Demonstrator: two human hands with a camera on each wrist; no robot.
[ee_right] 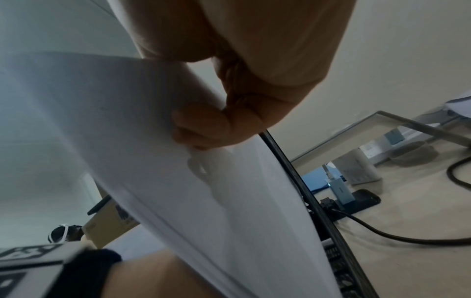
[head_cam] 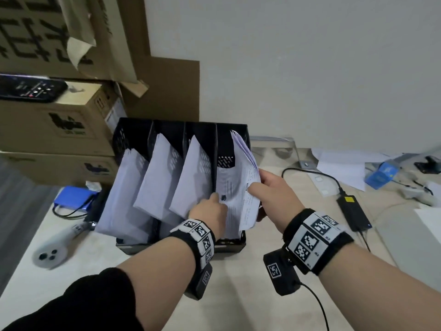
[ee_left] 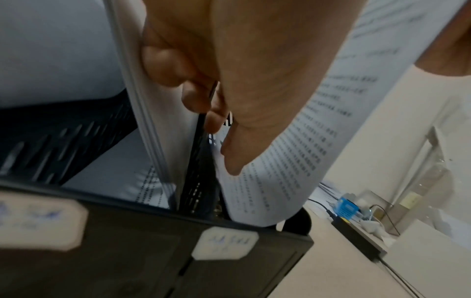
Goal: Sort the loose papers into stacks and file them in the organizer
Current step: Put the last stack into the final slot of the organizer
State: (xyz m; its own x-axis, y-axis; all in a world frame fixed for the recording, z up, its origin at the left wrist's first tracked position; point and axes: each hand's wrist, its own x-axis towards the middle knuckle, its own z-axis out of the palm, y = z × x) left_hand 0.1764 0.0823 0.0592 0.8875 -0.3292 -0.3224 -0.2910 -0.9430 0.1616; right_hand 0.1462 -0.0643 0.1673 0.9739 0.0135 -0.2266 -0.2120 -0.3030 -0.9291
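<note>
A black mesh organizer (head_cam: pixel 229 247) with several slots stands on the table against the wall. White paper stacks (head_cam: pixel 160 180) lean in its three left slots. A stack of printed papers (head_cam: pixel 241 187) stands in the rightmost slot, fanned at the top. My right hand (head_cam: pixel 256 185) pinches this stack's right edge, thumb on the front sheet. In the right wrist view, the right hand (ee_right: pixel 216 125) has fingers behind the printed papers (ee_right: pixel 178 181). My left hand (head_cam: pixel 216 199) grips the divider left of that slot. In the left wrist view the left hand's fingers (ee_left: pixel 196 96) curl behind the divider (ee_left: pixel 196 161), the thumb pressing the printed page (ee_left: pixel 293 151).
Cardboard boxes (head_cam: pixel 55 120) are stacked at the left, with a phone (head_cam: pixel 28 88) on top. A white controller (head_cam: pixel 55 247) and a blue pack (head_cam: pixel 71 197) lie left of the organizer. A black power adapter (head_cam: pixel 353 211) with its cable and loose sheets (head_cam: pixel 338 168) lie to the right.
</note>
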